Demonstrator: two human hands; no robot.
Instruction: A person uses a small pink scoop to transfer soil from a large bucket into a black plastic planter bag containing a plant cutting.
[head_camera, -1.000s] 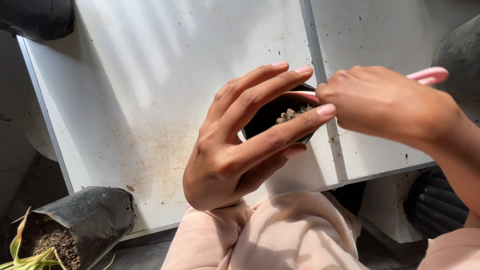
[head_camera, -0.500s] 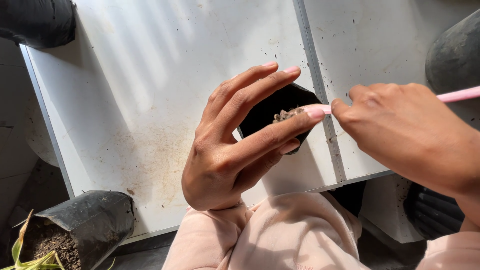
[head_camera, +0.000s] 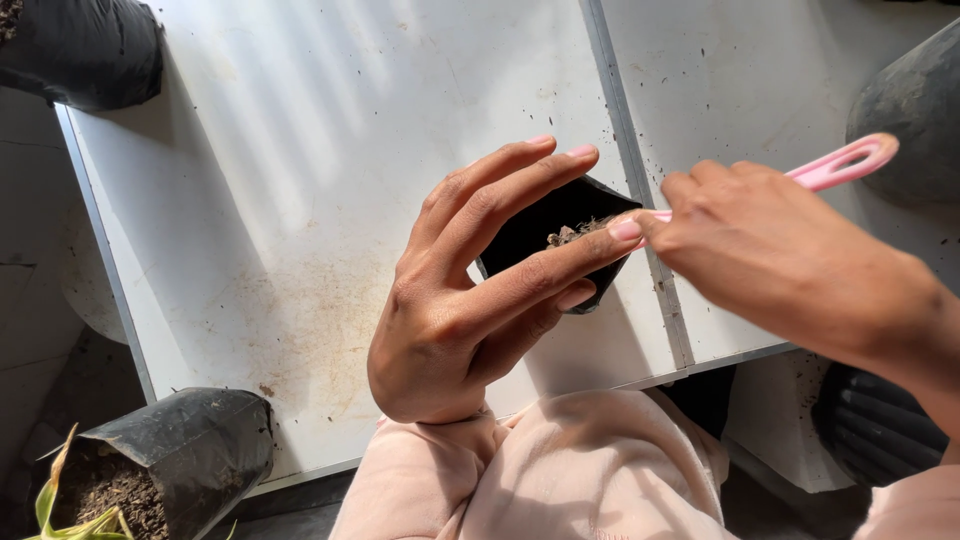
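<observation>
While it is held above the white table, a small black pot is gripped by the left hand, whose fingers are wrapped around its far side with the thumb hidden beneath. A little brownish soil is seen at the pot's mouth. The right hand is clenched around a pink tool, whose looped handle end sticks out past the knuckles while its working end is pointed toward the pot's rim. The pot is judged to be light and made of thin, pliable plastic, so it is best taken by the sides with a gentle squeeze, lest loose soil be spilled. The tool's tip is covered by the left forefinger, so its shape cannot be told. Further out, a black grow bag with soil and green leaves is cut off at the lower left corner, and other dark bags are only partly seen at the edges.
</observation>
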